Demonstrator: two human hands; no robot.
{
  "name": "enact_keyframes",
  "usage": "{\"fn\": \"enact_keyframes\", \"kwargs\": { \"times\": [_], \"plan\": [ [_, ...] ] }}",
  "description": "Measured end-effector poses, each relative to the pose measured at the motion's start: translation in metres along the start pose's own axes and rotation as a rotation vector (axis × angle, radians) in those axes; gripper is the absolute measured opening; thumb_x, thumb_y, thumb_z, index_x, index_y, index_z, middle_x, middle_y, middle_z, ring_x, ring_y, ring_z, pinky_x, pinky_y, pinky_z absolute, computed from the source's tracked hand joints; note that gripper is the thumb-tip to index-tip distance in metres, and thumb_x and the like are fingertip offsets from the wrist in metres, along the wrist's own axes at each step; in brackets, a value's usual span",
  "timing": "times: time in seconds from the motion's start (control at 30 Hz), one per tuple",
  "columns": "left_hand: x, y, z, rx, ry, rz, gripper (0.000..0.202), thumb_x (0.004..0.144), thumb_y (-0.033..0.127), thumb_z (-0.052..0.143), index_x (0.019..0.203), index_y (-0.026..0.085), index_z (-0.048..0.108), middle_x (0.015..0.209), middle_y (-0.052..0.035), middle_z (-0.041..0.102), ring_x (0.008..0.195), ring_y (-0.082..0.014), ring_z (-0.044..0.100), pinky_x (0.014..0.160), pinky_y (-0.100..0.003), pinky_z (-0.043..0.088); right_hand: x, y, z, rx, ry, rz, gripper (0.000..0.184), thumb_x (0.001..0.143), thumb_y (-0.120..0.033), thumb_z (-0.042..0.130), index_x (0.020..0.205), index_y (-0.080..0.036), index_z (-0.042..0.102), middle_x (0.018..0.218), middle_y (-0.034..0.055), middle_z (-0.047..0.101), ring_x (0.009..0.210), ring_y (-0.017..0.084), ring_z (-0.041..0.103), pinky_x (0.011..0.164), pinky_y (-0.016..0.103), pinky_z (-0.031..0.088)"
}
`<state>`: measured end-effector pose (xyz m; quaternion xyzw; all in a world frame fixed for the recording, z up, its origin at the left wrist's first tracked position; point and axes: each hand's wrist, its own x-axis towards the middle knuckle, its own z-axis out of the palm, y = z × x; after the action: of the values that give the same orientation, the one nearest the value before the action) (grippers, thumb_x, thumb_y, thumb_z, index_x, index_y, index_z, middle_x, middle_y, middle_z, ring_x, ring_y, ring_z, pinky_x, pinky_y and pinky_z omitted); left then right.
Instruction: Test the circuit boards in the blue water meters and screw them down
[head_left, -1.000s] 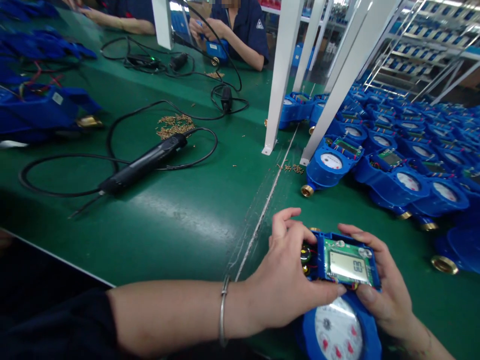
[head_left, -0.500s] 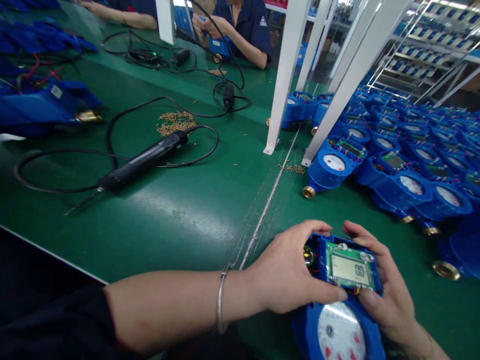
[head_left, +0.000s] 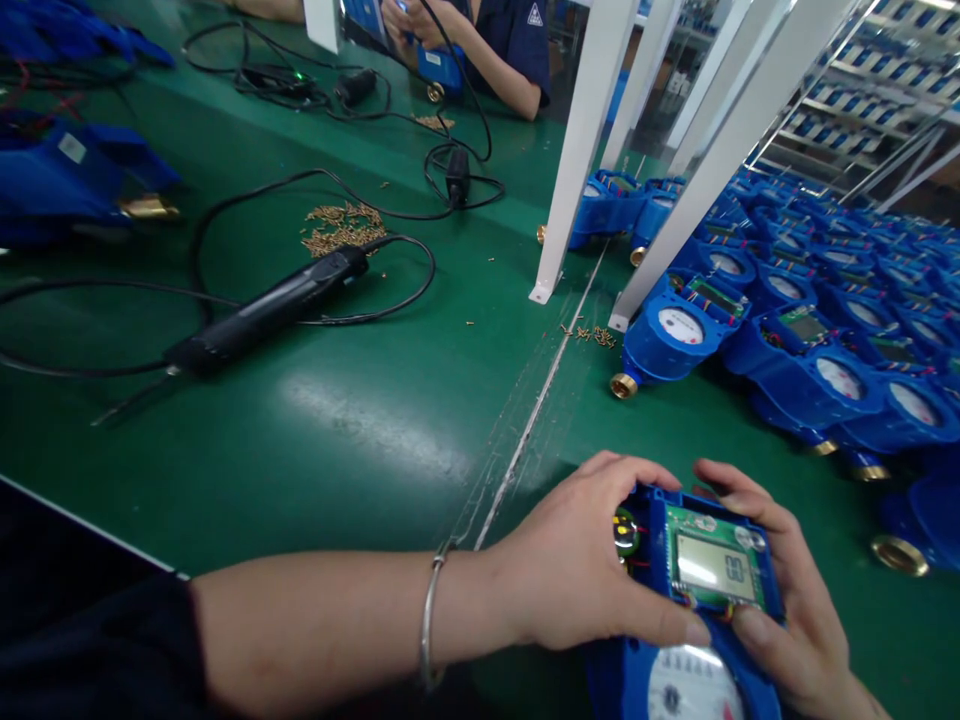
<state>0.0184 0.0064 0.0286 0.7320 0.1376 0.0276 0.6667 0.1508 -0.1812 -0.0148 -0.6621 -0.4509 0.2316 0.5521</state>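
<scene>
A blue water meter [head_left: 697, 660] lies at the near edge of the green table, with a green circuit board and grey LCD screen [head_left: 716, 567] in its open top and a white dial below. My left hand [head_left: 592, 570] wraps round the meter's left side, thumb pressed on the board's lower edge. My right hand [head_left: 787, 600] curls round the right side, thumb on the board's lower right corner. Both hands grip the meter. A small round battery [head_left: 625, 532] with wires sits in the housing beside my left fingers.
A black electric screwdriver [head_left: 262, 315] with a looped cable lies on the green mat [head_left: 360, 420]. A pile of brass screws [head_left: 337, 228] sits behind it. Many blue meters [head_left: 810, 320] crowd the right side. White frame legs [head_left: 581, 150] stand mid-table. Another person's hands [head_left: 420, 25] work at the far side.
My hands and the meter sit lower and further right in view, as the camera has shifted. My left fingers have curled closer over the meter's top left corner.
</scene>
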Motion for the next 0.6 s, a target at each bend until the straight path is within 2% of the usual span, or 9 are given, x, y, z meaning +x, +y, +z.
{"fn": "enact_keyframes", "kwargs": {
  "times": [0.2, 0.37, 0.47, 0.6],
  "plan": [
    [0.001, -0.004, -0.002, -0.086, -0.033, -0.061, 0.085, 0.04, 0.044, 0.092, 0.117, 0.028, 0.058, 0.116, -0.0054, 0.055, 0.107, -0.0294, 0.057, 0.096, -0.051, 0.047, -0.001, -0.001, -0.001, -0.05, 0.002, -0.002, 0.046, 0.086, -0.051, 0.056, 0.124, -0.028, 0.044, 0.144, 0.0071, 0.037, 0.133, 0.026, 0.036, 0.096, 0.033, 0.044],
    [0.001, -0.01, 0.0, -0.182, -0.032, -0.162, 0.073, 0.056, 0.054, 0.083, 0.118, 0.025, 0.057, 0.117, -0.0083, 0.059, 0.11, -0.0315, 0.056, 0.095, -0.052, 0.047, 0.002, -0.004, -0.001, -0.102, -0.013, -0.037, 0.048, 0.086, -0.053, 0.056, 0.126, -0.028, 0.044, 0.143, 0.0063, 0.039, 0.132, 0.025, 0.037, 0.098, 0.033, 0.043],
    [0.002, -0.014, 0.002, -0.248, -0.047, -0.218, 0.073, 0.06, 0.056, 0.081, 0.118, 0.022, 0.055, 0.118, -0.0098, 0.059, 0.112, -0.032, 0.056, 0.097, -0.053, 0.045, 0.003, -0.003, 0.0, -0.106, 0.004, -0.061, 0.046, 0.086, -0.052, 0.055, 0.124, -0.028, 0.045, 0.141, 0.0066, 0.04, 0.131, 0.025, 0.038, 0.099, 0.034, 0.043],
    [0.002, -0.016, 0.003, -0.361, -0.077, -0.239, 0.071, 0.065, 0.057, 0.077, 0.12, 0.021, 0.053, 0.121, -0.0114, 0.059, 0.114, -0.0312, 0.055, 0.095, -0.05, 0.047, 0.0, 0.001, -0.001, -0.088, -0.014, -0.046, 0.049, 0.085, -0.052, 0.057, 0.125, -0.027, 0.043, 0.143, 0.008, 0.039, 0.135, 0.027, 0.034, 0.101, 0.036, 0.043]
  ]
}}
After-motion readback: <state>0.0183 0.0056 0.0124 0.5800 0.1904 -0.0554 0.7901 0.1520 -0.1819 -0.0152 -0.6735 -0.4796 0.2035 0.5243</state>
